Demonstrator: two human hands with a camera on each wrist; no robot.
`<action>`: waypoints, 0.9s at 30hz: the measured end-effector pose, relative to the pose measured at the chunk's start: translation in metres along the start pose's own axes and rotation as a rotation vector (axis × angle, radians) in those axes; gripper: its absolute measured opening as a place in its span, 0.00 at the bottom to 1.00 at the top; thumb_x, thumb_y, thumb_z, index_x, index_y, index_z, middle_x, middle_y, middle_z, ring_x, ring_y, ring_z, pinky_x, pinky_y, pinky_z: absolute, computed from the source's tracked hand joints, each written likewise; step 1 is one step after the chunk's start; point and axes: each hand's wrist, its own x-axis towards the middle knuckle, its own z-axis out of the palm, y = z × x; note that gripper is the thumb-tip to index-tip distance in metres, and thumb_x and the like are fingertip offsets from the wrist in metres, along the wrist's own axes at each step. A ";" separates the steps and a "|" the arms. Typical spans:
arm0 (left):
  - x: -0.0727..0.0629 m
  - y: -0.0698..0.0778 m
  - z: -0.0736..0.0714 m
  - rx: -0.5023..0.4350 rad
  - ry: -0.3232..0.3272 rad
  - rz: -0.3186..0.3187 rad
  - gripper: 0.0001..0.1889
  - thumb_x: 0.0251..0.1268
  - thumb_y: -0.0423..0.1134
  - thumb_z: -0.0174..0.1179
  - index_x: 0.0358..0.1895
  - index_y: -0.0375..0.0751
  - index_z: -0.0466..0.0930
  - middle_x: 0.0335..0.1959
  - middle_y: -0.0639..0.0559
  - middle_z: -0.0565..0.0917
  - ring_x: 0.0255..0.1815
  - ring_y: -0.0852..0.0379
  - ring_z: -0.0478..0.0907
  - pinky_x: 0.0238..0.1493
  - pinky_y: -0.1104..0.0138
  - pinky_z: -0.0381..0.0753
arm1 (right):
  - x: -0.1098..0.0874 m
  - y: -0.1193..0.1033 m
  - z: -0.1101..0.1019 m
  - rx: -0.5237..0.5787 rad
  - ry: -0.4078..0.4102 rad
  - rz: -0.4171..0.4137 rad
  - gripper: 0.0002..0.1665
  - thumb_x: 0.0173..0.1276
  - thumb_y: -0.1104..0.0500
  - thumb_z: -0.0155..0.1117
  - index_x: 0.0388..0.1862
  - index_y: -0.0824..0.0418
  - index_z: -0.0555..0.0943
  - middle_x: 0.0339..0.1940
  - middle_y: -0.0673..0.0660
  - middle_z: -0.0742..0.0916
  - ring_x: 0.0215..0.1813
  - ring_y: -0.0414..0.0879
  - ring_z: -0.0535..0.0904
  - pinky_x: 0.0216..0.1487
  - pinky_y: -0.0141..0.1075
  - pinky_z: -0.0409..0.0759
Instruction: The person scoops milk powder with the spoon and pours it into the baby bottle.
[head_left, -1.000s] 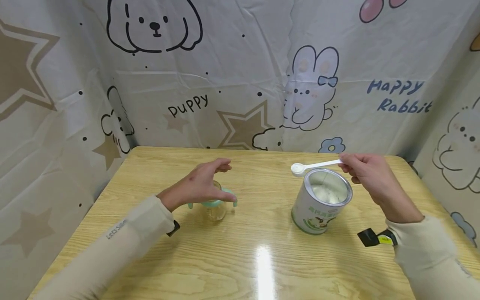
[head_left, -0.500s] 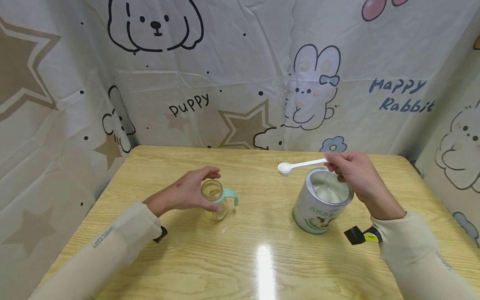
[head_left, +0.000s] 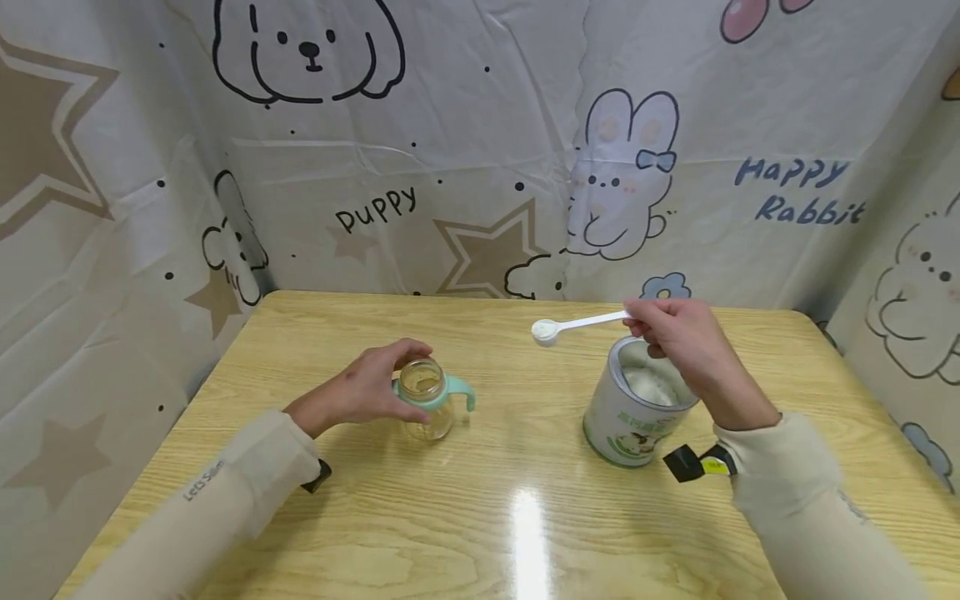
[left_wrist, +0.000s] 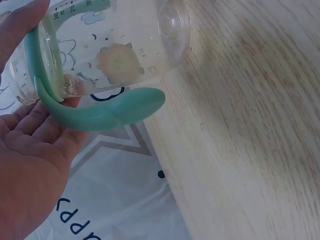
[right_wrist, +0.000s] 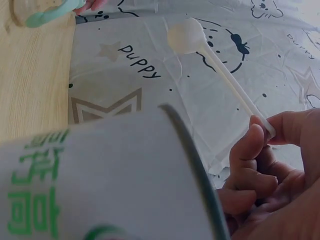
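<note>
White spoon (head_left: 579,323), pinched in right hand (head_left: 693,354), is filled, unemptied; left hand (head_left: 360,392) curls fingers round bottle (head_left: 440,418) toward table's (head_left: 360,517) left edge.

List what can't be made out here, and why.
Head: part of the opening of the round white tin, behind the right hand.
Left wrist: one side of the clear cylindrical bottle with mint-green handle, cut off by the top edge; its smallest lettering, too small.
Right wrist: the tin's inside, hidden by its wall.
</note>
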 end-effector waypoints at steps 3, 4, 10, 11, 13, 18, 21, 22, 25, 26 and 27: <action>0.001 -0.003 0.000 -0.019 0.008 0.002 0.44 0.44 0.39 0.82 0.67 0.34 0.68 0.59 0.42 0.79 0.66 0.36 0.73 0.65 0.44 0.73 | 0.003 -0.003 0.005 0.051 -0.010 -0.002 0.22 0.78 0.49 0.56 0.37 0.67 0.82 0.27 0.45 0.82 0.33 0.40 0.73 0.31 0.29 0.76; 0.001 -0.004 0.000 -0.025 0.011 0.004 0.44 0.44 0.38 0.82 0.66 0.33 0.68 0.60 0.41 0.79 0.66 0.36 0.72 0.65 0.44 0.73 | 0.004 -0.004 0.007 0.067 -0.014 -0.002 0.21 0.78 0.50 0.56 0.36 0.67 0.82 0.27 0.44 0.82 0.32 0.40 0.73 0.30 0.28 0.75; 0.005 -0.008 0.000 -0.061 0.017 0.013 0.43 0.44 0.36 0.81 0.66 0.33 0.68 0.60 0.40 0.78 0.65 0.37 0.73 0.62 0.46 0.75 | 0.008 -0.009 0.018 0.108 -0.026 0.009 0.19 0.77 0.52 0.57 0.36 0.67 0.83 0.25 0.44 0.82 0.32 0.38 0.72 0.28 0.28 0.73; 0.006 -0.008 0.000 -0.065 0.017 0.011 0.43 0.44 0.36 0.82 0.66 0.33 0.68 0.60 0.40 0.79 0.65 0.38 0.74 0.62 0.47 0.76 | 0.008 -0.010 0.019 0.116 -0.029 0.011 0.19 0.77 0.53 0.57 0.36 0.67 0.83 0.25 0.44 0.82 0.32 0.38 0.72 0.28 0.28 0.73; 0.007 -0.009 -0.001 -0.067 0.022 0.007 0.43 0.44 0.36 0.82 0.66 0.32 0.69 0.60 0.40 0.79 0.63 0.40 0.75 0.61 0.48 0.77 | 0.009 -0.011 0.023 0.132 -0.036 0.011 0.19 0.77 0.53 0.57 0.35 0.67 0.83 0.25 0.45 0.81 0.31 0.38 0.71 0.28 0.28 0.73; 0.010 -0.012 -0.002 -0.091 0.022 -0.021 0.44 0.45 0.35 0.81 0.67 0.31 0.68 0.60 0.39 0.79 0.60 0.42 0.77 0.59 0.49 0.78 | 0.011 -0.017 0.033 0.201 -0.063 0.015 0.18 0.77 0.54 0.58 0.28 0.63 0.83 0.25 0.46 0.81 0.28 0.37 0.70 0.25 0.27 0.71; 0.012 -0.013 -0.004 -0.092 0.021 -0.033 0.44 0.45 0.35 0.81 0.67 0.31 0.67 0.61 0.39 0.79 0.61 0.42 0.77 0.60 0.50 0.77 | 0.012 -0.020 0.040 0.258 -0.073 0.028 0.18 0.76 0.55 0.59 0.27 0.63 0.83 0.24 0.48 0.81 0.26 0.37 0.69 0.23 0.26 0.70; 0.013 -0.014 -0.004 -0.092 0.022 -0.036 0.44 0.45 0.35 0.81 0.67 0.31 0.67 0.61 0.39 0.79 0.61 0.42 0.76 0.60 0.50 0.77 | 0.012 -0.021 0.043 0.276 -0.078 0.031 0.18 0.76 0.55 0.58 0.27 0.63 0.83 0.24 0.48 0.81 0.26 0.37 0.69 0.23 0.26 0.69; 0.014 -0.015 -0.005 -0.100 0.022 -0.038 0.44 0.45 0.35 0.81 0.67 0.31 0.68 0.60 0.38 0.79 0.61 0.41 0.76 0.59 0.49 0.77 | 0.013 -0.023 0.050 0.295 -0.084 0.040 0.18 0.76 0.56 0.58 0.30 0.66 0.82 0.25 0.48 0.81 0.25 0.36 0.69 0.22 0.25 0.70; 0.014 -0.015 -0.006 -0.104 0.023 -0.041 0.44 0.45 0.34 0.81 0.67 0.31 0.68 0.60 0.38 0.79 0.61 0.41 0.76 0.59 0.49 0.77 | 0.013 -0.023 0.052 0.303 -0.087 0.047 0.18 0.76 0.55 0.58 0.31 0.67 0.82 0.25 0.48 0.81 0.25 0.36 0.69 0.22 0.25 0.70; 0.014 -0.015 -0.006 -0.109 0.021 -0.042 0.43 0.46 0.34 0.80 0.67 0.30 0.67 0.60 0.37 0.78 0.61 0.41 0.76 0.59 0.49 0.78 | 0.014 -0.023 0.054 0.308 -0.088 0.052 0.18 0.76 0.55 0.59 0.32 0.68 0.82 0.26 0.48 0.81 0.26 0.36 0.69 0.23 0.25 0.71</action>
